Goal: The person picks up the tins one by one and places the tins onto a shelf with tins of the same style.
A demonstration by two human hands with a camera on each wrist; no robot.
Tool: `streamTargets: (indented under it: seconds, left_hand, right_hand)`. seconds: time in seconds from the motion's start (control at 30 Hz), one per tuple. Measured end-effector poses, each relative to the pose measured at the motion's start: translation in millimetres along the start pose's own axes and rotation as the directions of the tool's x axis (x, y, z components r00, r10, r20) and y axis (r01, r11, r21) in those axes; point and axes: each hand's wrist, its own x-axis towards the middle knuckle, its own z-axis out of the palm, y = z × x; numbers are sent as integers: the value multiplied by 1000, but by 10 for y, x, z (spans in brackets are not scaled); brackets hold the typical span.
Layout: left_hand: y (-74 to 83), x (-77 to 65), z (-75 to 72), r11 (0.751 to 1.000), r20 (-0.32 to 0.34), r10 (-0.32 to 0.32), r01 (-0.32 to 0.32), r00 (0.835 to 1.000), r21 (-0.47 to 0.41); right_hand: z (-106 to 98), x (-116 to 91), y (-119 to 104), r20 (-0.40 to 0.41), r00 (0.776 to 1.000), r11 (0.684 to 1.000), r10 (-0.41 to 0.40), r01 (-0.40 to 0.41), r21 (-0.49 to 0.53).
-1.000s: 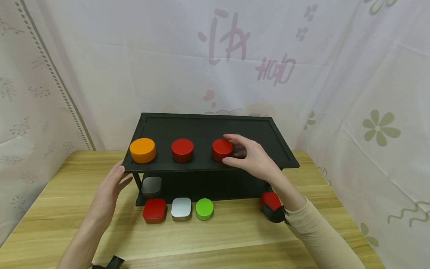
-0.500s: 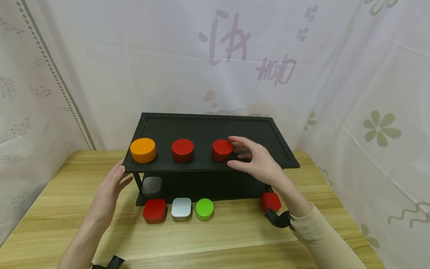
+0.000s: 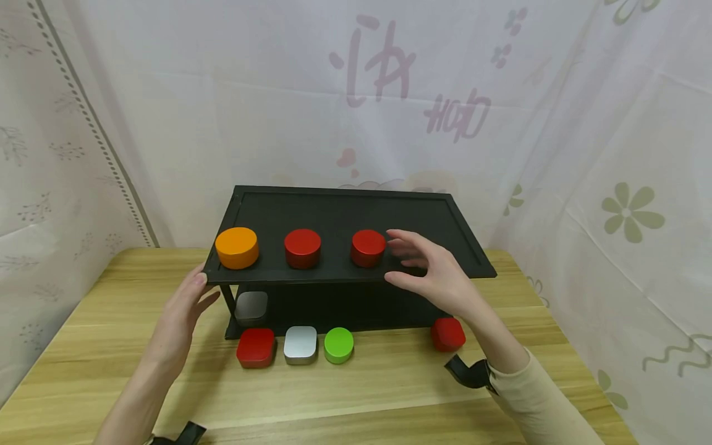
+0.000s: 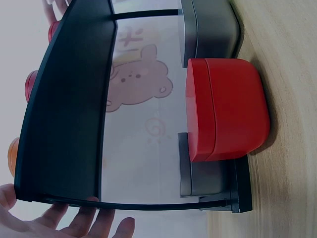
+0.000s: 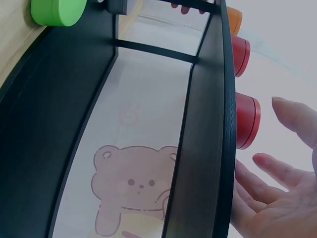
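A black two-level shelf stands on the wooden table. My left hand touches the left end of its top board, thumb at the front corner and fingers along the side edge. On the top board, a round orange tin, a round red tin and a second round red tin form a row near the front edge. Just right of the second red tin is my right hand, fingers spread and holding nothing. In the right wrist view a gap shows between thumb and that tin.
In front of the shelf sit a square red tin, a square silver tin and a round green tin. Another red tin lies near the right end. A grey square tin is on the lower level. A printed curtain hangs behind.
My right hand has drawn away from the right-hand round red tin, moving right and slightly toward me, leaving the tin in place. My left hand has stayed at the shelf's corner.
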Motion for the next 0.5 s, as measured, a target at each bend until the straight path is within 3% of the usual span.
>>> streamTargets:
  seconds: [0.2, 0.5]
  left_hand:
    - [7, 0, -1, 1000, 3, -11, 11, 1000, 12]
    - [5, 3, 0, 1000, 6, -11, 11, 1000, 15]
  right_hand:
    - [22, -25, 122, -14, 1000, 1000, -20, 19, -12]
    - [42, -99, 100, -38, 998, 999, -48, 48, -3]
